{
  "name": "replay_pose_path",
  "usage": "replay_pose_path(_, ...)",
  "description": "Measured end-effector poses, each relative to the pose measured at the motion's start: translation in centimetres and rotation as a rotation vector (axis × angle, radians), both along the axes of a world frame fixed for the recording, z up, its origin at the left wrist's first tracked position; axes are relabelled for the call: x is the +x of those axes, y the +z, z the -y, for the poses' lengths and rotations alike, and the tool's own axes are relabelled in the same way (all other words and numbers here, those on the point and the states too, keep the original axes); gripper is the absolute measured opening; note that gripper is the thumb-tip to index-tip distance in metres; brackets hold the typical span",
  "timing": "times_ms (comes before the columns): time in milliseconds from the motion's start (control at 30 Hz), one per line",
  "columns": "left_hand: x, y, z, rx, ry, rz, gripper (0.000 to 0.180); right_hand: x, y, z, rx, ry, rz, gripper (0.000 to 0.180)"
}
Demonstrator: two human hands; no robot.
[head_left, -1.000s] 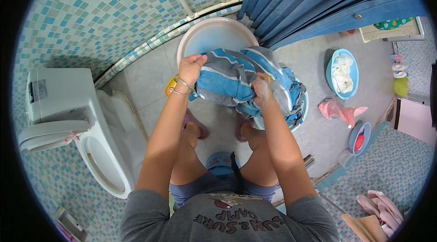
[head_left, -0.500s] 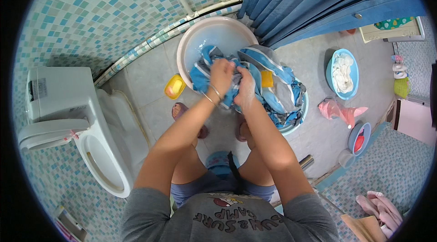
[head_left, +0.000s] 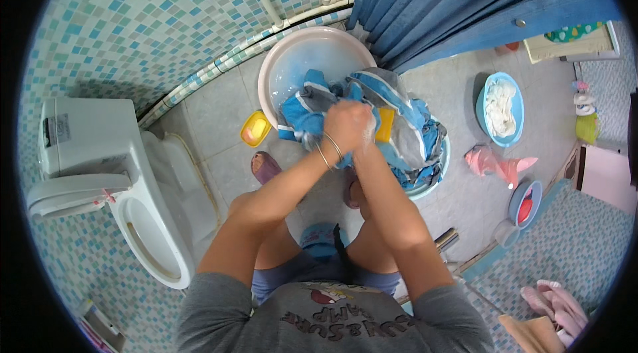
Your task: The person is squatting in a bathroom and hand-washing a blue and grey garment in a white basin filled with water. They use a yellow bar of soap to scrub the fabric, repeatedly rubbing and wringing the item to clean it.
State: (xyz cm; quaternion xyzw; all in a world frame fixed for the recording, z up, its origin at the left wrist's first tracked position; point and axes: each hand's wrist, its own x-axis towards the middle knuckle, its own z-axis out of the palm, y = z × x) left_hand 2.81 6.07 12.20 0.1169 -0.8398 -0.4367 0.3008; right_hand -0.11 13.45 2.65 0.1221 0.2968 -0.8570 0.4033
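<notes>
A wet cloth with blue, grey and white stripes [head_left: 302, 120] spills over the near rim of a pale pink basin of cloudy water [head_left: 265, 90]. More of it heaps to the right in a light blue basin [head_left: 425, 190]. My left hand [head_left: 347, 124], with bangles at its wrist, is closed on a bunch of this cloth. Tucked against it, my right hand [head_left: 365, 139] also grips the bunch; its fingers are mostly hidden and suds cling to its wrist. Just right of both hands, a yellow block [head_left: 384, 125] lies on the cloth.
A yellow soap dish [head_left: 255, 128] sits left of the pink basin, near my foot. The toilet [head_left: 153, 240] stands left. A blue curtain [head_left: 458, 7] hangs at back right. Rightward are a blue basin of white laundry [head_left: 482, 110], a pink plastic bag [head_left: 490, 164] and a smaller basin [head_left: 518, 203].
My left hand has moved right and downward, over my right hand. The bunched cloth between them has shifted, and the yellow block sits slightly more to the left.
</notes>
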Motion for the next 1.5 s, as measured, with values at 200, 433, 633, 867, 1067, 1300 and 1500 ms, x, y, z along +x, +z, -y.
replay_pose_path(200, 3.1, -2.2, 9.3, 0.144, -0.240, 0.291, 0.040, -3.6, 13.8, 0.2, 0.109, -0.051, 0.224, 0.021)
replay_pose_path(433, 4.3, -2.7, 10.2, 0.239, -0.489, 0.712, 0.068, -4.6, 14.6, -1.3, 0.118, -0.111, 0.159, 0.029)
replay_pose_path(633, 4.1, -1.3, 11.6, 0.499, -0.373, 0.637, 0.029, -5.5, 13.5, -3.0, 0.354, -0.145, 0.047, 0.035)
replay_pose_path(867, 3.2, 2.1, 11.8, -0.160, 0.064, 0.107, 0.013, -5.4, 9.5, -2.8, 0.606, 0.082, -0.048, 0.038)
replay_pose_path(1067, 3.0, 4.8, 6.7, 0.413, 0.146, 0.294, 0.019, -3.2, 11.4, 0.0, 0.211, 0.073, 0.359, 0.044)
replay_pose_path(1300, 0.3, 0.1, 1.8, 0.198, 0.179, 0.149, 0.022, -1.3, 12.2, 1.4, 0.143, 0.042, 0.179, 0.028)
replay_pose_path(1500, 0.8, 3.5, -1.7, 0.047, -0.034, 0.211, 0.011, -3.0, 5.1, -1.7, -0.069, 0.081, -0.036, 0.026)
